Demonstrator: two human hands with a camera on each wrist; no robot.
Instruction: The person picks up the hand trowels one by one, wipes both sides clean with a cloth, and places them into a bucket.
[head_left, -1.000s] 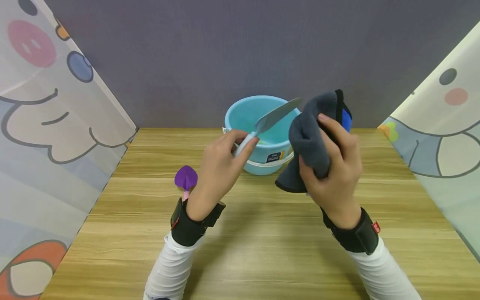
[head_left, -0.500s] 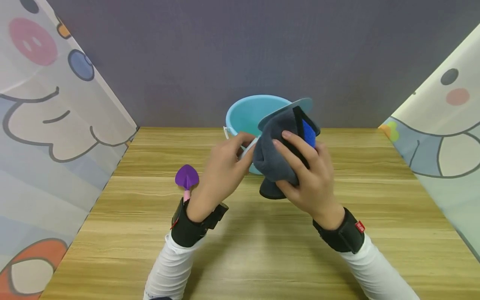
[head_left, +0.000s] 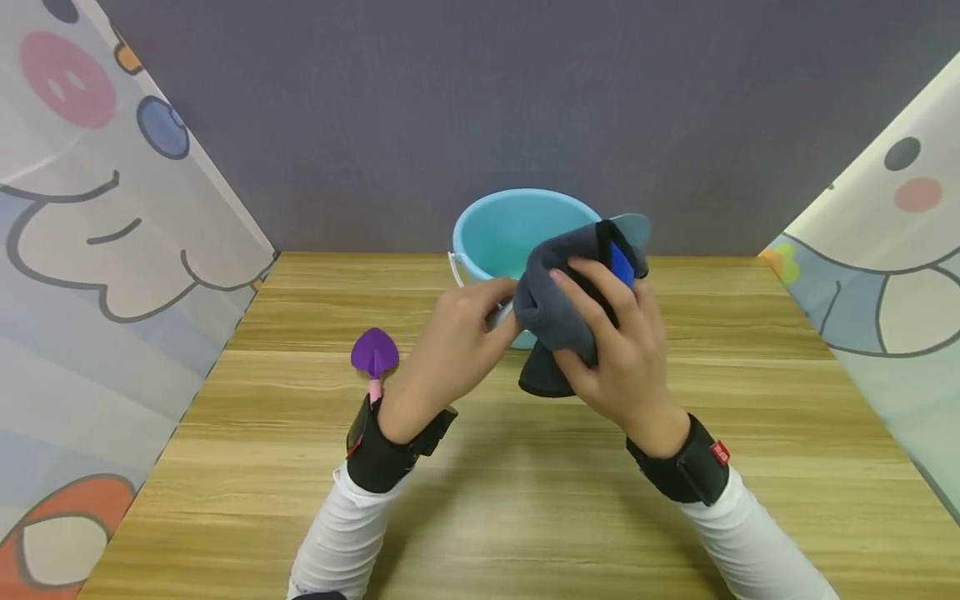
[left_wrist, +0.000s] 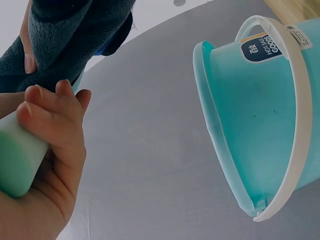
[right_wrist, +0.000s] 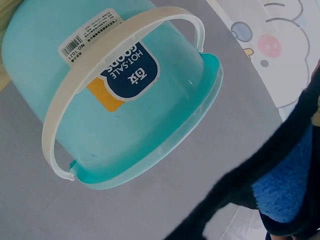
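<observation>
My left hand (head_left: 465, 337) grips the pale handle of a light-blue hand trowel (head_left: 633, 227); in the left wrist view, the pale green handle end (left_wrist: 17, 160) sticks out of the curled fingers. My right hand (head_left: 622, 354) holds a folded dark grey cloth (head_left: 558, 287), black-edged with a bright blue side, wrapped over the trowel's blade. Only the rounded blade tip shows past the cloth. Both hands are close together, in front of a light-blue bucket (head_left: 487, 221). In the right wrist view, the cloth's blue side (right_wrist: 285, 190) hangs at the right.
The bucket stands at the back of the wooden table (head_left: 525, 508), its white handle (right_wrist: 62, 102) hanging down over the label. To the left lies a small purple shovel (head_left: 374, 352) with a pink handle, partly behind my left wrist. Cartoon-printed panels (head_left: 90, 250) flank the table.
My right hand has moved left with the cloth, bringing it over the trowel's blade, then slightly along toward the tip side. My left hand has shifted slightly right, still gripping the handle.
</observation>
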